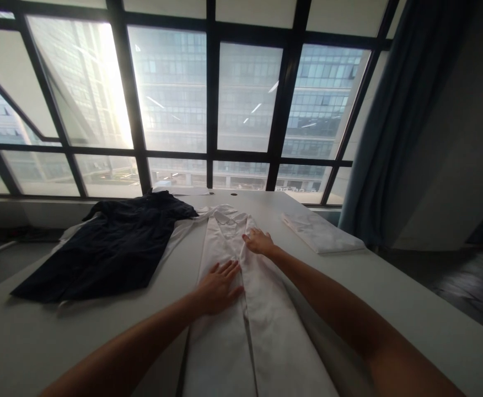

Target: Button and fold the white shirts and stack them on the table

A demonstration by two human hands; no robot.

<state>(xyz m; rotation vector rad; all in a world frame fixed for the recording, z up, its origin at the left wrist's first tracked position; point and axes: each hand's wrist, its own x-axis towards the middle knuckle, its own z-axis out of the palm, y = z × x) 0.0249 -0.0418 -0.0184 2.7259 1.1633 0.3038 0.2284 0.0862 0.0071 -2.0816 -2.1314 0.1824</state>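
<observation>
A white shirt (262,325) lies lengthwise on the white table (411,309), its sides folded in toward the middle and its collar at the far end. My left hand (219,285) rests flat on the shirt's left folded panel, fingers spread. My right hand (258,241) lies flat farther up, on the right panel near the collar. Neither hand grips the cloth.
A dark navy garment (113,248) is spread on the table to the left. A folded white garment (322,232) lies at the far right of the table. Large windows stand behind the table's far edge, with a dark curtain (394,127) at the right.
</observation>
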